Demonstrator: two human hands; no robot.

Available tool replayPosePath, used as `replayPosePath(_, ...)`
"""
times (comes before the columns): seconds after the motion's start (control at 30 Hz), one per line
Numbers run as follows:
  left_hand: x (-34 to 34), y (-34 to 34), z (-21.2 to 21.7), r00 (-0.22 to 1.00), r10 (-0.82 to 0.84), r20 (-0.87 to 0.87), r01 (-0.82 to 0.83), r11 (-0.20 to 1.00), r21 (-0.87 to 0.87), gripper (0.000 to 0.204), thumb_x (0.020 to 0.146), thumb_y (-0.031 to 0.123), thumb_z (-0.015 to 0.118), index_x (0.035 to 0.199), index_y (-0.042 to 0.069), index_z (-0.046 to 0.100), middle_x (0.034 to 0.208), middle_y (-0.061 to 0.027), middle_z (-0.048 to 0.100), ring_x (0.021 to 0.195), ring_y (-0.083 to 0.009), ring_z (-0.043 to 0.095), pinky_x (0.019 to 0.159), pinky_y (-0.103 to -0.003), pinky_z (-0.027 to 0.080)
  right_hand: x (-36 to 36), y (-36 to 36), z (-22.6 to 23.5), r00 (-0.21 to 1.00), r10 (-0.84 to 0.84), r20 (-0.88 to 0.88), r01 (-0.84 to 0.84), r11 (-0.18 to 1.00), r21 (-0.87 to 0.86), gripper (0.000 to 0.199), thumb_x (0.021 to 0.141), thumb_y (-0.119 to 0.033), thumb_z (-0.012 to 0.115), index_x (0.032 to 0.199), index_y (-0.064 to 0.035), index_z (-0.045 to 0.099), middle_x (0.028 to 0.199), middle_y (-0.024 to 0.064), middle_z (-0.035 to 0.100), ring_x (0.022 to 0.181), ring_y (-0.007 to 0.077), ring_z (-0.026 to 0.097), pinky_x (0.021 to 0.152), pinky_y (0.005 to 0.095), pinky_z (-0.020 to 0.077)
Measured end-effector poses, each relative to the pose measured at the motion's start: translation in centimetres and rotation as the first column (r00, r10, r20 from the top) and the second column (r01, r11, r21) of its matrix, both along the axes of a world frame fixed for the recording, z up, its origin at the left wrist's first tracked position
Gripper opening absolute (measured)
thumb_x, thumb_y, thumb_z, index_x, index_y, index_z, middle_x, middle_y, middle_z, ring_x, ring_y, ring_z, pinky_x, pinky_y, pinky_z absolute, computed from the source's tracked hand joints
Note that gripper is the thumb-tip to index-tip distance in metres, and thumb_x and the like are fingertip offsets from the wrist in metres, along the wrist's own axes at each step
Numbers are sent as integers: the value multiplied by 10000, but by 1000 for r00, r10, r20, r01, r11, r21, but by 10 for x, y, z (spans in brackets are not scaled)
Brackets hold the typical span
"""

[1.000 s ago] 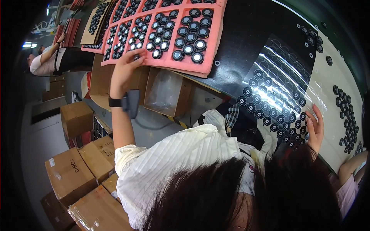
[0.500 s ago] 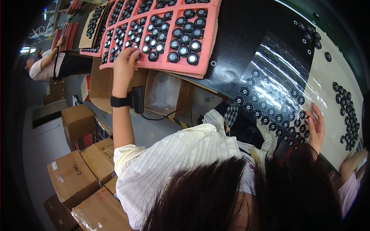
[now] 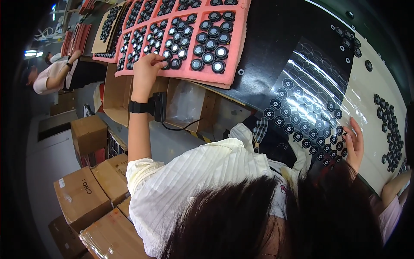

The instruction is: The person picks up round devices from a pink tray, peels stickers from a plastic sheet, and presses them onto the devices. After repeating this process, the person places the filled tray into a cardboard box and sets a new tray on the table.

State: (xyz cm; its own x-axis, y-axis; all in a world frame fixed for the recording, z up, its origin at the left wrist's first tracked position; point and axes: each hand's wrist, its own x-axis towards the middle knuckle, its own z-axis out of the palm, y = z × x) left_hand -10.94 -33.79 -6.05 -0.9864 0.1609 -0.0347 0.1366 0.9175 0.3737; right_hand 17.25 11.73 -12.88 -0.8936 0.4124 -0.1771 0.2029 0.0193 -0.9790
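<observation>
My left hand (image 3: 146,74) reaches over a pink foam tray (image 3: 195,77) at its near edge. Thumb and fingers are pinched on a small round black part (image 3: 165,64) with a pale centre, low in one compartment beside similar parts. My right hand (image 3: 355,144) is at the right edge of a clear plastic sheet (image 3: 280,80) carrying rows of round black stickers (image 3: 295,118). Its fingers are extended and a little bent, fingertips by the outermost stickers. Whether a sticker is between them is hard to see.
Loose black round parts (image 3: 390,138) lie on the pale surface at right, with more (image 3: 347,41) at the far right. Open cardboard boxes (image 3: 207,105) stand below the tray; closed cartons (image 3: 82,196) are stacked at left. Another person (image 3: 54,80) works at far left; another's arm (image 3: 394,187) shows at right.
My left hand has shifted slightly right along the tray's near edge, with the round part at its fingertips. My right hand stays by the sheet's edge.
</observation>
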Motion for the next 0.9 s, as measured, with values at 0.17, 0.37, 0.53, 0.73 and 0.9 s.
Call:
replayPosePath(0.17, 5, -10, -20, 994, -17, -107, 36, 982, 185, 152, 720, 58, 629, 838, -34, 599, 708, -87, 615, 645, -122, 571, 568, -238, 435, 3, 8, -14, 1000, 3, 28, -5, 999, 51, 409, 832, -84, 488, 1227, -21, 404, 1288, 86, 393, 1005, 128, 481, 851, 246, 358)
replayPosePath(0.37, 1, -9, -13, 989, -38, -145, 57, 990, 128, 167, 688, 46, 655, 829, -31, 606, 677, -85, 597, 620, -132, 560, 556, -244, 434, 5, 8, -14, 1000, 5, -22, -3, 998, 63, 395, 833, -72, 486, 1219, -36, 415, 1275, 60, 397, 978, 116, 483, 840, 242, 364)
replayPosePath(0.53, -15, -21, -7, 996, 11, 84, -19, 995, 103, 215, 657, 65, 681, 846, -18, 620, 665, -95, 586, 610, -169, 564, 561, -261, 438, -6, -5, -10, 999, -17, -49, 18, 999, 26, 381, 802, -6, 498, 1179, -29, 443, 1245, 73, 412, 946, 121, 483, 843, 246, 377)
replayPosePath(0.73, -8, -7, -6, 978, -182, -105, 174, 982, -78, 234, 607, 82, 706, 812, -9, 638, 713, -118, 595, 619, -224, 574, 571, -288, 447, -5, -5, -6, 998, -27, -55, 29, 998, 48, 374, 791, 17, 506, 1160, -24, 455, 1228, 77, 421, 939, 129, 482, 843, 250, 381)
replayPosePath(0.9, 9, -5, -17, 961, -136, -240, 111, 987, -116, 241, 653, 109, 688, 854, -12, 630, 775, -130, 608, 681, -230, 593, 614, -301, 454, 1, -3, -12, 997, -14, -75, 17, 999, 46, 368, 796, 1, 510, 1159, -23, 454, 1224, 72, 423, 950, 130, 480, 844, 249, 379)
